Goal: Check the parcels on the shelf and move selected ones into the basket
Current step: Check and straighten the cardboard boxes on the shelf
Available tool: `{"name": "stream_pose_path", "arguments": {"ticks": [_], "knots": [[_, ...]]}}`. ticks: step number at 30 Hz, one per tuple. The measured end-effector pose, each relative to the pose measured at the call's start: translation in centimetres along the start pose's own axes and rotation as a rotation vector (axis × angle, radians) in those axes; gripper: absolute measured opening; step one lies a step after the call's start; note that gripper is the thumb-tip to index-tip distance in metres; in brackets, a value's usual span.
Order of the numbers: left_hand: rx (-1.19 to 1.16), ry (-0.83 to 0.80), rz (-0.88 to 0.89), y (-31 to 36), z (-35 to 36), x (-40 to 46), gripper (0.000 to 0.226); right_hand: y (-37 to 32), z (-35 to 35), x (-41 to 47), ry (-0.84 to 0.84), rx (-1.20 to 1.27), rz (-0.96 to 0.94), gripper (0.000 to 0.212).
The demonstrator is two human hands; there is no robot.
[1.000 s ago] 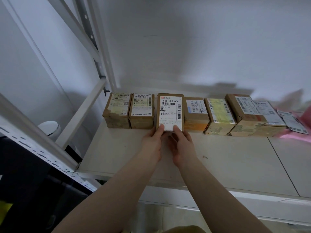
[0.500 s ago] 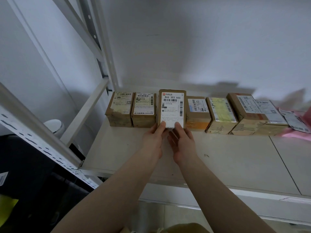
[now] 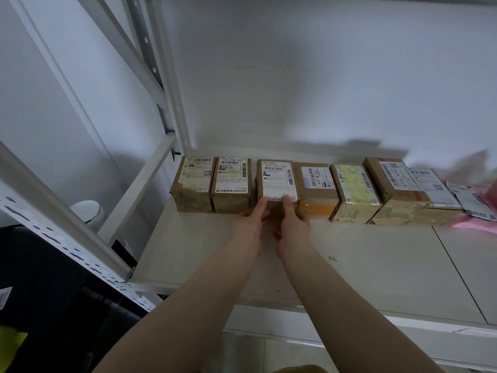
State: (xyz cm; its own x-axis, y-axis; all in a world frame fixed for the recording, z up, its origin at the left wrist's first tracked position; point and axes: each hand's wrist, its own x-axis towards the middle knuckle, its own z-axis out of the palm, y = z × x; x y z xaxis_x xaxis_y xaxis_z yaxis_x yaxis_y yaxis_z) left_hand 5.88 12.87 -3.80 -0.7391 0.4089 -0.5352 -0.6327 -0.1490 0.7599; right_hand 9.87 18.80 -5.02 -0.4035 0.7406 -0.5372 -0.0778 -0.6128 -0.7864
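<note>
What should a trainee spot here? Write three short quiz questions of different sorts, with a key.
1. True or false: the left hand and the right hand grip the same brown cardboard parcel.
2. Counting from the row's left end, that parcel is: A first, B third, C sixth.
3. Fill in: the soft plastic mailer bag at the row's right end is ___ in colour.

Key: 1 true; 2 B; 3 pink.
</note>
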Motion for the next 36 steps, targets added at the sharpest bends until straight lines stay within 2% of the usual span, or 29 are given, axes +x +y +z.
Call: {"name": "stream_pose_path", "arguments": {"ticks": [3,7,18,22,27,31,34,36], "knots": [[0.036,0.049,-0.050,0.3,0.5,0.9,0.050,0.1,1.0,0.6,0.042,-0.065,0.018,0.057],[0.006,0.108,-0.085,0.5,0.5,2.2,0.043,0.5,1.8,0.8,0.026,-0.056,0.052,0.056],[-0.051,0.105,-0.099,0.5,0.2,3.8,0.052,0.7,2.5,0.8,0.007,0.056,0.061,0.042],[-0.089,0.139,-0.123,1.5,-0.5,3.9,0.072,0.6,2.9,0.6,0.043,0.050,0.029,0.047],[-0.023,0.155,-0.112,2.7,-1.2,3.6,0.058,0.8,3.1,0.6,0.062,-0.008,0.002,0.051],[-0.007,0.156,-0.115,3.2,-1.9,3.7,0.053,1.2,3.3,0.9,0.072,-0.021,-0.006,0.046],[0.019,0.156,-0.126,3.4,-2.5,3.7,0.054,1.5,3.5,1.0,0.073,-0.042,-0.023,0.053],[0.053,0.157,-0.123,3.6,-3.1,3.2,0.060,1.7,3.3,1.1,0.059,-0.079,-0.022,0.068]]}}
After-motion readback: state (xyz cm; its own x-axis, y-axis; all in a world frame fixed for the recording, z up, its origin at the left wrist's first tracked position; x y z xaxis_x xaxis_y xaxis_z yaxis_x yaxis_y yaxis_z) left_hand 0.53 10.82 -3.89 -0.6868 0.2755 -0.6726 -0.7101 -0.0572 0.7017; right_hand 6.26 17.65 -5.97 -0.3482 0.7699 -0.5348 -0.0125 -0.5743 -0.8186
